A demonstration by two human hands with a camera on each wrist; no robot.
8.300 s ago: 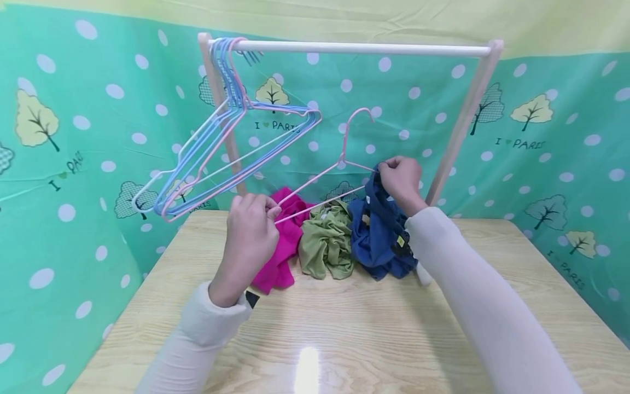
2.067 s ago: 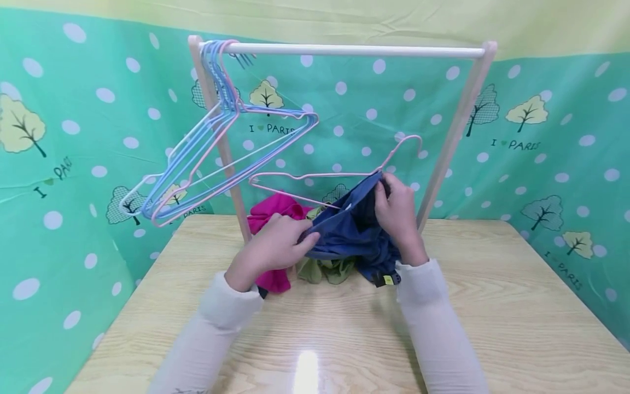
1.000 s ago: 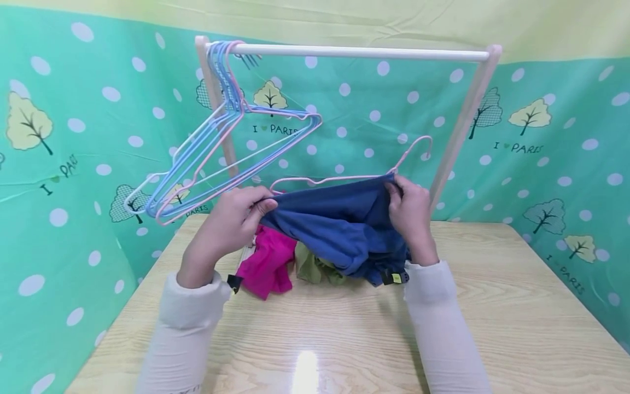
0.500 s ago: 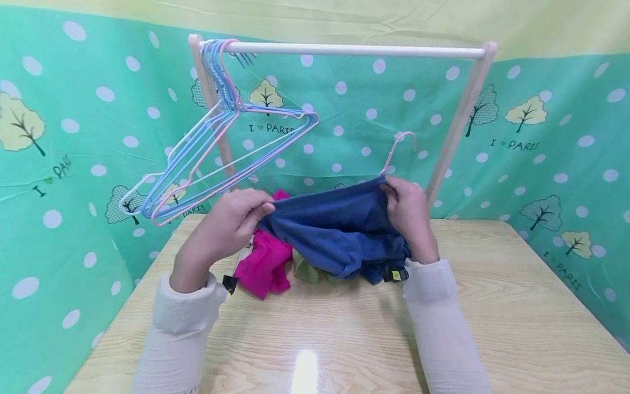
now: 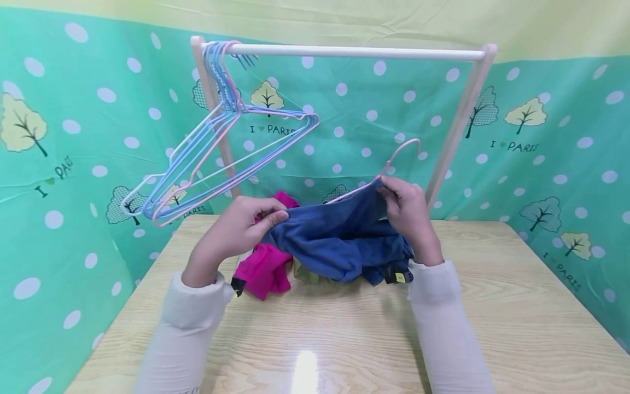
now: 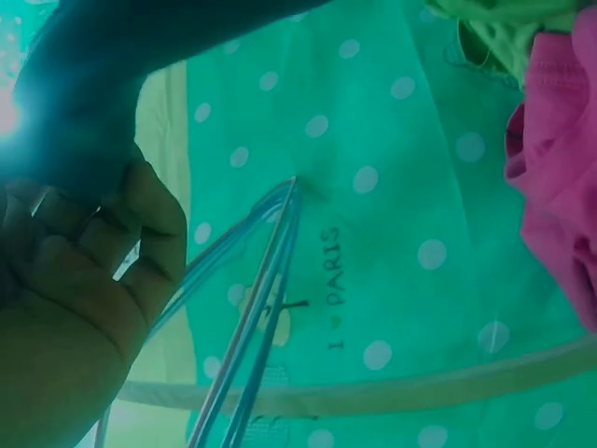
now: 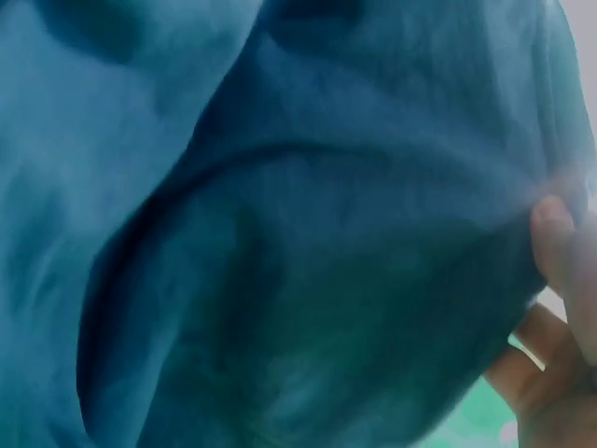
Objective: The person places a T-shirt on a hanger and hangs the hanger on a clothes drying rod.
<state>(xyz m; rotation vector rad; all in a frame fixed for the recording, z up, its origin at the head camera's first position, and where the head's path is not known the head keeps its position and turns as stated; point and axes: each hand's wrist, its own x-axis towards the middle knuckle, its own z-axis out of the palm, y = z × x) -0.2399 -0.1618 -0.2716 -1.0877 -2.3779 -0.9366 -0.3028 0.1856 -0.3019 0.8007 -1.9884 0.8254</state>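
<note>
The left grip [image 5: 243, 227] pinches one end of the upper edge of the blue cloth [image 5: 339, 241], its thumb on the near face. The right grip [image 5: 410, 213] pinches the other end of that edge, also with the thumb in front. The blue cloth spans the gap between the two grips and sags below them in loose folds, bunching up under the right grip. Whether the right grip also holds the pink hanger [image 5: 388, 167] cannot be told.

The hook of the pink hanger rises just above the right grip, apart from the rail [image 5: 354, 52]. One of its arms slopes down from there toward the left grip and goes out of sight behind the blue cloth.

The magenta cloth [image 5: 266, 271] lies below and behind the left grip. The green cloth [image 5: 315, 275] shows below the blue cloth, between the two grips, mostly hidden. Both lie on the worktop [image 5: 517, 306], which reaches past each grip to the sides.

Above the left grip, blue, white and pink hangers [image 5: 229, 104] hang together at one end of the rail. The patterned curtain [image 5: 566, 164] stands behind both grips.
</note>
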